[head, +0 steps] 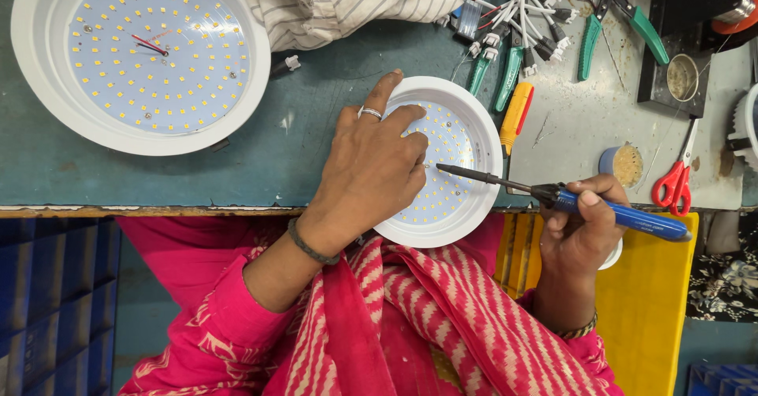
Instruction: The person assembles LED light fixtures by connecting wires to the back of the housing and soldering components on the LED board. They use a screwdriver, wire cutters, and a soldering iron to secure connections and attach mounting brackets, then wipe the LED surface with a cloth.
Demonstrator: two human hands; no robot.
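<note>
Soldering at the LED board of a small round white lamp housing (466,139), seen from the head camera.

The left hand (371,171) lies flat on the small housing, fingers spread across its rim and board and pressing it onto the green bench (158,179) at the near edge. The right hand (580,230) is closed around the blue handle of a soldering iron (553,197), whose dark tip reaches left to the board just beside the left fingertips. A larger white lamp housing (142,56) with its own LED board rests at the far left, well apart. Green-handled pliers (624,17), white wired connectors (521,9), a yellow-handled tool (515,112), red-handled scissors (675,179) and striped cloth (347,1) lie along the bench's far side.
</note>
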